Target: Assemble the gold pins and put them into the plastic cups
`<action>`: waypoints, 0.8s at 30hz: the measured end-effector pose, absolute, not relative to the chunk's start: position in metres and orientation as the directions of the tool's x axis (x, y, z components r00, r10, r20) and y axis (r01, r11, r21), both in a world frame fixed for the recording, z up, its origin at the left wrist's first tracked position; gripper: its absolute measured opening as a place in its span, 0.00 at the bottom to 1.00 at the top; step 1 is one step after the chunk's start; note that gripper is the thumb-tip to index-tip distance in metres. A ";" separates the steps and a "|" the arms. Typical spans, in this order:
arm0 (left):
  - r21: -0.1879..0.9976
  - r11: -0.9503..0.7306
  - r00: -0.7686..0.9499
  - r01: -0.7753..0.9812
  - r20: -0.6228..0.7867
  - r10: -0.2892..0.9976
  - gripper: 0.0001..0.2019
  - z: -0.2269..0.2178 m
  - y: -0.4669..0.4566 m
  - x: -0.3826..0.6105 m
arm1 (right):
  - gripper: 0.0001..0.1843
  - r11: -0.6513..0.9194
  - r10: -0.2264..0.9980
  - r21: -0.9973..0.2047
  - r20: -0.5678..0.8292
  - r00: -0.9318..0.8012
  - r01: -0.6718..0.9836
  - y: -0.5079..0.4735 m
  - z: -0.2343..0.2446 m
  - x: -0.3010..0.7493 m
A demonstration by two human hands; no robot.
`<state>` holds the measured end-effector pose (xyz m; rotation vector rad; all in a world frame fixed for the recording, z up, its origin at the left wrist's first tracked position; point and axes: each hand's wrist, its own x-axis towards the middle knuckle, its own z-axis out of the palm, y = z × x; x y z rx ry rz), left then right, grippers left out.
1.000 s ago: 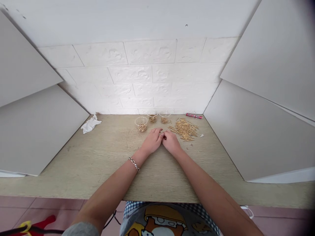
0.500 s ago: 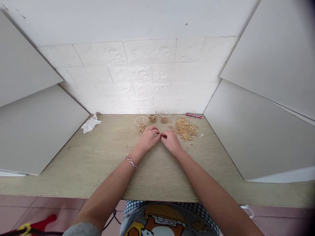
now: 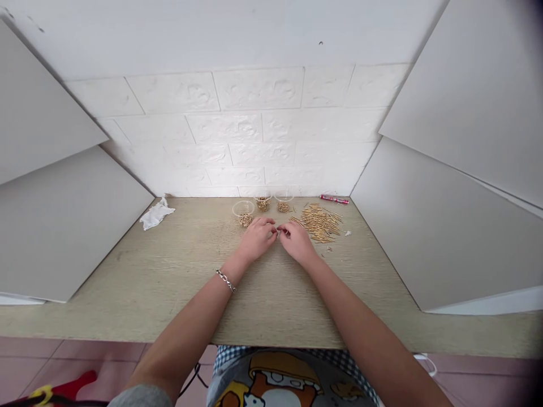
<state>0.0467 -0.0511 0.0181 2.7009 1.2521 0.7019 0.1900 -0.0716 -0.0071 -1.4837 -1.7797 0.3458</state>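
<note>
My left hand (image 3: 258,238) and my right hand (image 3: 294,241) meet fingertip to fingertip over the middle of the table. Both have thumb and fingers pinched together; whatever lies between them is too small to make out. Just beyond my left hand stands a clear plastic cup (image 3: 243,210) with small gold-coloured parts in its bottom. Two more clear cups, a middle cup (image 3: 263,202) and a right cup (image 3: 283,204), hold similar small metal pieces. Right of my right hand lies a loose pile of thin gold-coloured rods (image 3: 320,222).
A crumpled white tissue (image 3: 156,214) lies at the back left of the wooden table (image 3: 178,282). A pink pen-like tube (image 3: 334,199) rests against the back wall (image 3: 246,127). Grey panels, a left panel (image 3: 68,226) and a right panel (image 3: 445,226), flank the table.
My right hand's fingers have shifted and loosened slightly near my left fingertips. The cups and rods have stayed in place.
</note>
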 end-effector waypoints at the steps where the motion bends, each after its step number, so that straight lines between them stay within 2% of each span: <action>1: 0.248 -0.666 0.564 0.703 0.377 0.735 0.09 0.018 -0.051 0.046 | 0.10 0.283 0.923 -0.643 0.385 -0.019 0.711 -0.072 -0.006 0.190; 12: 0.278 -0.683 0.587 0.676 0.357 0.727 0.08 0.009 -0.050 0.049 | 0.07 0.301 0.925 -0.667 0.377 -0.039 0.682 -0.074 -0.004 0.188; 24: 0.335 -0.624 0.475 0.706 0.429 0.768 0.07 0.009 -0.049 0.048 | 0.08 0.310 0.930 -0.595 0.352 -0.106 0.741 -0.070 -0.010 0.192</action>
